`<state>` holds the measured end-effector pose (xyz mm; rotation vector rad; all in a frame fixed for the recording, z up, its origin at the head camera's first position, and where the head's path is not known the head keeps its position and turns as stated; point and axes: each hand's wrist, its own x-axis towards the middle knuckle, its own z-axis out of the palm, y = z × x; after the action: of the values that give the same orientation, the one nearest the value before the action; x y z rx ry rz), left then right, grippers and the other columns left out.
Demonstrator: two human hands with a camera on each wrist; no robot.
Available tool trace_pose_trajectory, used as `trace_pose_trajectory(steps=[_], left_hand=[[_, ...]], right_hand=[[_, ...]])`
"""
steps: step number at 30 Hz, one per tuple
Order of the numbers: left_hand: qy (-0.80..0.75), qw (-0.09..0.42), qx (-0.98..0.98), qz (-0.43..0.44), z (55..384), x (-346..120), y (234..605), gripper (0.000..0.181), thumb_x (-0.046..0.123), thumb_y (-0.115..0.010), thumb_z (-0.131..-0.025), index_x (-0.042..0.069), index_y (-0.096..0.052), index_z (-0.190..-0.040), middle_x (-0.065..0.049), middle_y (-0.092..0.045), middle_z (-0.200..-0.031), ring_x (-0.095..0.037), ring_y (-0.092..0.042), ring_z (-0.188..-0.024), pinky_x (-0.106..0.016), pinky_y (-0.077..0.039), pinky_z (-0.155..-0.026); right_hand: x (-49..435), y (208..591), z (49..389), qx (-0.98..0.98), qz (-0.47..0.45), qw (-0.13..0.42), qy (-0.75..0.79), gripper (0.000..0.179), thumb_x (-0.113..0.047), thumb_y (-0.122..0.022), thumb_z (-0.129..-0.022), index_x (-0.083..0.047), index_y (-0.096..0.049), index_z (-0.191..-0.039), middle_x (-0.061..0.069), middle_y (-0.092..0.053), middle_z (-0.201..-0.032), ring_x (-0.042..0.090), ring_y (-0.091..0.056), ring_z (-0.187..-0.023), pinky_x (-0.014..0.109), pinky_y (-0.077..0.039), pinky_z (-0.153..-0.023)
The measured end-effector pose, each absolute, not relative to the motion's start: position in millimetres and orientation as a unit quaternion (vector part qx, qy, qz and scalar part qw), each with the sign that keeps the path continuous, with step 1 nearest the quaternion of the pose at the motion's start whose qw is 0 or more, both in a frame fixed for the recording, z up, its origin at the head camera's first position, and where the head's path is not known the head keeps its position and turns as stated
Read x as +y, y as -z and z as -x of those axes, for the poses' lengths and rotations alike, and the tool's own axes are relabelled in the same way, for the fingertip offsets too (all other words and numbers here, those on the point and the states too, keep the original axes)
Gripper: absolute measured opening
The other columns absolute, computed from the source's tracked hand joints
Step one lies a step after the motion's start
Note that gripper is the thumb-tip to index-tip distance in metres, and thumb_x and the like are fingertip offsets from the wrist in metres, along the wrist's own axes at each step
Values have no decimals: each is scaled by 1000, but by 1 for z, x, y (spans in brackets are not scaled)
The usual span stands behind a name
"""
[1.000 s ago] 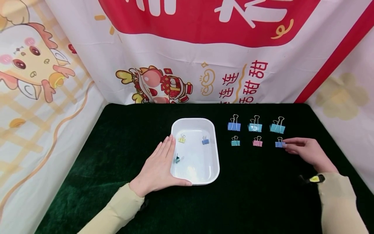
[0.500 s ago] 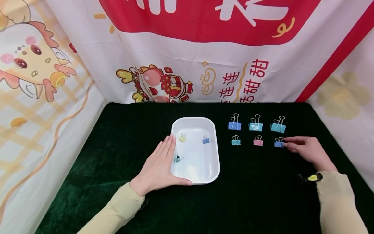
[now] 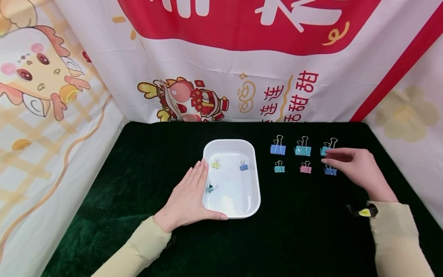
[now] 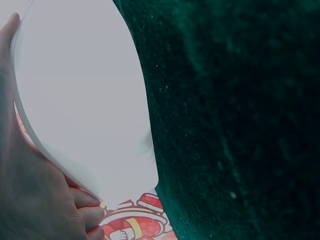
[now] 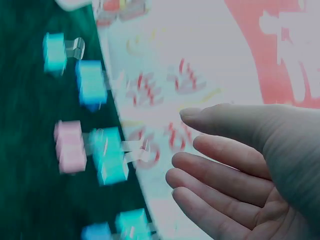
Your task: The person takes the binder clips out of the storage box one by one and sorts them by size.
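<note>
My left hand [image 3: 187, 198] lies along the left side of a white tray [image 3: 232, 200], fingers on the long rim and thumb at the near edge. Inside the tray are a yellow binder clip [image 3: 216, 165], a small blue binder clip [image 3: 243, 167] and a dark teal one [image 3: 210, 188]. To the right, my empty right hand [image 3: 360, 169] hovers with extended fingers over another small blue binder clip [image 3: 330, 172]. Its fingertips overlap the large teal binder clip [image 3: 324, 150] behind, partly hiding it. The right wrist view shows nothing between thumb and fingers.
Left of the right hand stand a large blue binder clip [image 3: 278, 149] and a large light-blue one [image 3: 302, 151], with a small teal clip [image 3: 279, 169] and a pink clip [image 3: 305, 169] in front. Dark green cloth [image 3: 145, 169] covers the table; printed curtains [image 3: 214, 69] enclose it.
My right hand has let go of the small blue binder clip, leaving it in the front row, and moved up and left toward the large teal clip. The left hand stays on the tray.
</note>
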<state>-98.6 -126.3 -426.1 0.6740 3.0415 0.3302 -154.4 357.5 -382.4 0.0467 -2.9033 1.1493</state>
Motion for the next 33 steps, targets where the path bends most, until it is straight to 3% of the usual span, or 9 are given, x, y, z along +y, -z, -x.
trace_pose_trajectory(steps=[7, 13, 19, 26, 33], left_hand=[[-112, 2, 970, -215, 98, -127, 427, 145, 99, -53, -63, 6, -4, -163, -10, -1, -170, -21, 0, -155, -40, -7, -123], [-113, 3, 970, -214, 99, -128, 428, 145, 98, -54, -63, 7, -1, -163, -11, -1, -170, -21, 0, -155, -40, -7, -123], [-112, 4, 971, -213, 99, -128, 428, 146, 99, -53, -63, 7, 0, -163, -10, 0, -170, -21, 0, -154, -40, -7, -123], [-110, 13, 971, -212, 99, -128, 427, 145, 101, -50, -63, 10, 5, -162, -8, 4, -170, -20, 2, -154, -39, -5, -123], [-114, 8, 970, -215, 98, -128, 425, 145, 99, -52, -64, 6, -2, -163, -9, 3, -170, -21, 1, -154, -40, -7, -123]], right_hand=[[305, 362, 152, -913, -102, 14, -394, 46, -37, -80, -90, -8, -73, -124, 12, -72, -117, 10, -71, -92, 11, -51, -77], [259, 358, 153, -901, -160, 4, -403, 48, -41, -83, -87, -11, -74, -124, 4, -72, -120, 21, -71, -100, 33, -59, -83], [218, 360, 154, -882, -217, -10, -418, 47, -38, -87, -82, -18, -74, -123, -3, -71, -121, 22, -66, -113, 46, -54, -96], [176, 362, 157, -857, -276, -44, -432, 45, -26, -89, -82, -14, -74, -123, -1, -71, -122, 21, -67, -113, 47, -53, -97], [144, 368, 161, -848, -311, -70, -424, 46, -25, -90, -81, -11, -74, -122, 1, -72, -120, 18, -67, -111, 43, -55, -95]])
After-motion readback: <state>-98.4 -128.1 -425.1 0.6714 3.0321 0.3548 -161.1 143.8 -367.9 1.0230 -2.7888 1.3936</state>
